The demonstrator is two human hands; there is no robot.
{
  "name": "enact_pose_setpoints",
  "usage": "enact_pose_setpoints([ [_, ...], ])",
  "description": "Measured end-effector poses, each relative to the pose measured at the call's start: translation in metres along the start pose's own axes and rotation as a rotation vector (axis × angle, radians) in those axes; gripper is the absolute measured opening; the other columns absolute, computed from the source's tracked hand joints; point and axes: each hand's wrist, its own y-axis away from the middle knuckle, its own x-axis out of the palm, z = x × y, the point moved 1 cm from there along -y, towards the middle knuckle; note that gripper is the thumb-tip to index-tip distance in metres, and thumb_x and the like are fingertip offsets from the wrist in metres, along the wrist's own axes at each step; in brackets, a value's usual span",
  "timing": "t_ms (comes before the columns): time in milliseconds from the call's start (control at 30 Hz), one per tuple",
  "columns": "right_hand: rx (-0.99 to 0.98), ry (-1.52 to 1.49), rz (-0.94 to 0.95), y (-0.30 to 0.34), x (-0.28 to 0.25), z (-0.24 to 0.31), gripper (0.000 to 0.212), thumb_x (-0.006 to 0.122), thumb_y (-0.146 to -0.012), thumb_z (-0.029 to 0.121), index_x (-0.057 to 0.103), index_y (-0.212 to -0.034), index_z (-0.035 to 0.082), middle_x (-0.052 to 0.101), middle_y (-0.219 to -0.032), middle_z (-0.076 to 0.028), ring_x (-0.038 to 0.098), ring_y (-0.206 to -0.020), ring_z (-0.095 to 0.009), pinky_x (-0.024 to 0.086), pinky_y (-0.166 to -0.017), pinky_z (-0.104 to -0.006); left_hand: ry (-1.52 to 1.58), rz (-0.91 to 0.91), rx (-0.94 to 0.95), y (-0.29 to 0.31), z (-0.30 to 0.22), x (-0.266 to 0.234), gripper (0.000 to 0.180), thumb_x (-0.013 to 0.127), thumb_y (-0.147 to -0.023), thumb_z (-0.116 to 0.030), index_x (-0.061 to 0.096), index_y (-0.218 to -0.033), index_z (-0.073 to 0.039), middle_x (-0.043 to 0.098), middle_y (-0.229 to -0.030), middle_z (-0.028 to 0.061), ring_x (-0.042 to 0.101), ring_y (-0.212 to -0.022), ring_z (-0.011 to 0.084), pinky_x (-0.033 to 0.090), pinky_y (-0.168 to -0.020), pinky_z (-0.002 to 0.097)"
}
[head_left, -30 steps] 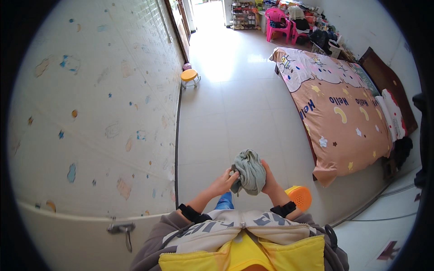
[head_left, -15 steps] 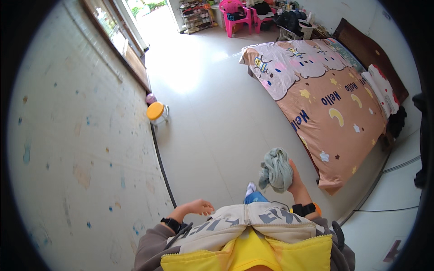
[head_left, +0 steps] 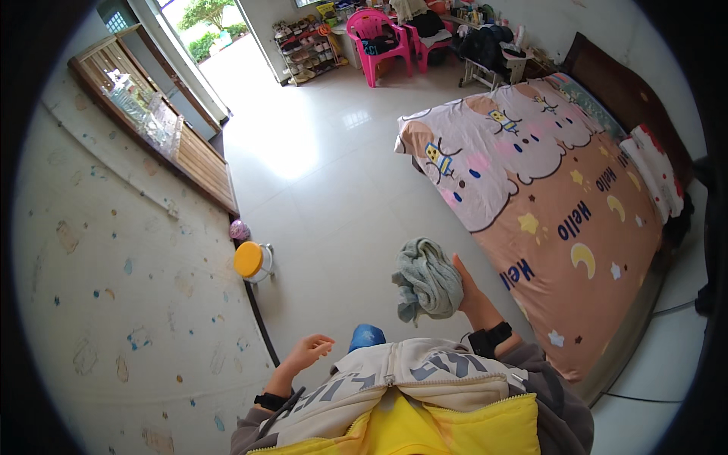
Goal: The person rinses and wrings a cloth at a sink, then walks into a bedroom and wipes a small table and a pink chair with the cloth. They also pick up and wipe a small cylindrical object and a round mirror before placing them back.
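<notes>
While the left hand [head_left: 309, 353] hangs free on the near left, the right hand [head_left: 473, 292] carries the whole weight of a crumpled grey-green cloth [head_left: 428, 279], held out in front of the body above the floor [head_left: 326, 205]. The right grip closes on the bundle from its right side, one digit lying up along the edge; the other fingers are hidden by the folds, so I cannot tell how tightly they press. Gathering the fabric into a compact wad probably lets a single hand manage it and stops loose ends from trailing. The left grip is unoccupied, its fingers slightly bent and apart, touching neither the cloth nor the jacket [head_left: 413, 364] near it. A dark band [head_left: 493, 339] sits around the right wrist, clear of the palm, so it does not get in the way of holding. On the right, a patterned bedcover [head_left: 550, 277] drapes over the bed's near edge, apart from the cloth. Far left of the hands, a round yellow-topped stool [head_left: 249, 259] stands close to the wall beside a pinkish ball [head_left: 240, 230], perhaps tucked there to leave a walkway. Farther off stand a shoe rack [head_left: 307, 51] and a pink chair [head_left: 375, 39].
</notes>
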Motion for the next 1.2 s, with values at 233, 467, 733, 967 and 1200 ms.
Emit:
enact_pose_setpoints([
  [233, -0.163, 0.101, 0.025, -0.143, -0.021, 0.113, 0.077, 0.034, -0.093, 0.065, 0.041, -0.139, 0.003, 0.054, -0.132, -0.015, 0.057, -0.115, -0.024, 0.047, -0.098, -0.0398, 0.127, -0.074, 0.248, -0.171, -0.083, -0.131, 0.023, 0.059, -0.094, -0.016, 0.062, -0.114, -0.006, 0.067, -0.096, 0.0055, 0.063, -0.088, 0.0128, 0.05, -0.074, 0.0265],
  [467, -0.398, 0.135, -0.272, -0.239, -0.024, 0.202, 0.072, 0.046, -0.092, 0.057, 0.041, -0.139, 0.003, 0.055, -0.131, -0.017, 0.057, -0.114, -0.028, 0.046, -0.099, -0.0413, -0.128, 0.256, 0.479, -0.377, -0.256, -0.276, 0.043, 0.057, -0.096, -0.022, 0.043, -0.135, -0.01, 0.06, -0.117, 0.011, 0.059, -0.106, 0.0188, 0.051, -0.084, 0.0322],
  [733, -0.537, -0.031, -0.273, -0.37, -0.085, 0.292, 0.067, 0.056, -0.09, 0.046, 0.041, -0.137, 0.001, 0.055, -0.129, -0.017, 0.056, -0.115, -0.028, 0.046, -0.098, -0.0424, 0.017, 0.777, 0.391, -0.568, -0.444, -0.294, 0.061, 0.053, -0.099, -0.029, 0.021, -0.147, -0.009, 0.042, -0.14, 0.0163, 0.051, -0.121, 0.0252, 0.05, -0.091, 0.0377],
  [967, -0.521, 0.143, -0.27, -0.536, -0.122, 0.444, 0.054, 0.063, -0.087, 0.023, 0.045, -0.131, -0.002, 0.06, -0.118, -0.02, 0.065, -0.099, -0.027, 0.056, -0.085, -0.0365, 0.189, 0.195, 0.757, -0.694, -0.566, -0.341, 0.037, 0.054, -0.092, 0.0, 0.046, -0.128, -0.003, 0.05, -0.13, 0.0099, 0.059, -0.099, 0.0162, 0.051, -0.079, 0.0281],
  [1200, -0.191, 0.146, -0.241, -0.687, -0.128, 0.569, 0.045, 0.06, -0.085, 0.034, 0.056, -0.118, 0.004, 0.065, -0.1, -0.009, 0.066, -0.09, -0.021, 0.054, -0.084, -0.0333, 0.517, 0.489, 0.575, -0.796, -0.659, -0.388, 0.03, 0.051, -0.096, -0.009, 0.048, -0.124, 0.001, 0.061, -0.108, 0.0126, 0.063, -0.08, 0.0157, 0.051, -0.063, 0.0238],
])
